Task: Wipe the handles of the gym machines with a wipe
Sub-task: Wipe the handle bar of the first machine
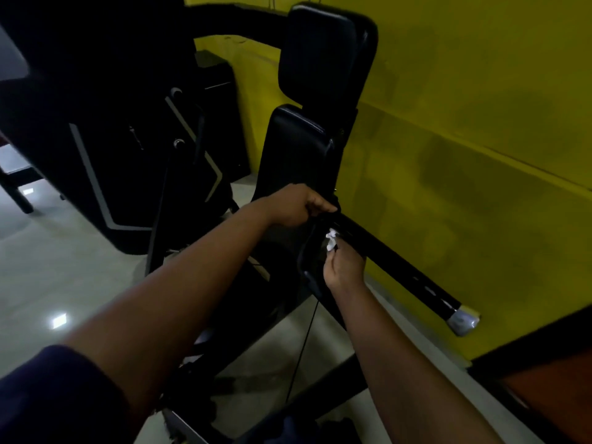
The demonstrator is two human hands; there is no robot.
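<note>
Sleeve (48, 395) nearest; left grip (299, 206) curls round black handle (303, 264), right grip (344, 267) pinches white wipe (331, 240) beside bar (400, 267).

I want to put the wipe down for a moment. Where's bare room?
Open floor left of the machine; a narrow floor strip under the bar along the wall. Crowded at the handle, where wipe and bar meet.
</note>
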